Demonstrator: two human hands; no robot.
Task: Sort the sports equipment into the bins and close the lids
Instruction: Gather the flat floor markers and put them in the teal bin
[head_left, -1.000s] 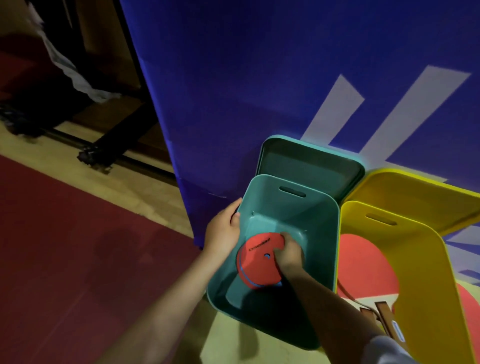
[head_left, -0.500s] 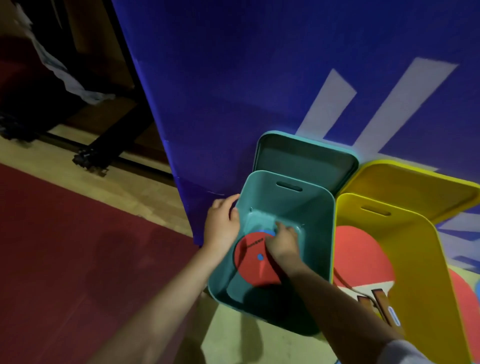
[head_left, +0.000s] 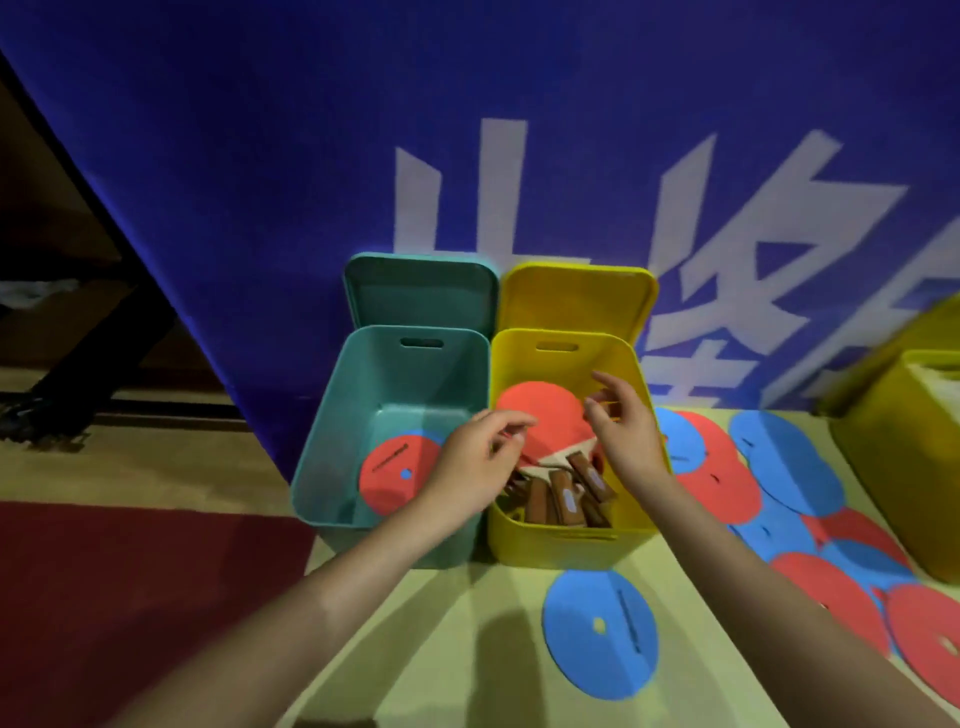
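From the head view, the only one we have, we look down on two open bins side by side against a blue banner (head_left: 260, 182): a teal bin (head_left: 332, 447) on the left and a yellow bin (head_left: 631, 374) on the right, each with its lid tipped back behind it, the teal lid (head_left: 421, 291) and the yellow lid (head_left: 576, 296).

A red disc (head_left: 392, 478) lies flat on the teal bin's floor. The yellow bin holds table-tennis paddles (head_left: 540, 410), red face up, their brown handles pointing toward us.

Our left hand (head_left: 472, 462) hangs over the wall where the two bins meet, fingers loosely curled with the tips close together; we cannot tell whether they pinch anything. Our right hand (head_left: 623, 426) hovers over the yellow bin with fingers relaxed and spread, holding nothing.

The loose pieces are what the coming move turns on. A blue disc (head_left: 600, 631) lies on the floor just in front of the yellow bin, below and between both wrists, slightly nearer the right arm. A pile of red and blue discs (head_left: 769, 478) spreads right of the yellow bin, plainly on the right hand's side. We judge the right hand better placed for either, with the teal bin a cross-body carry to the left.
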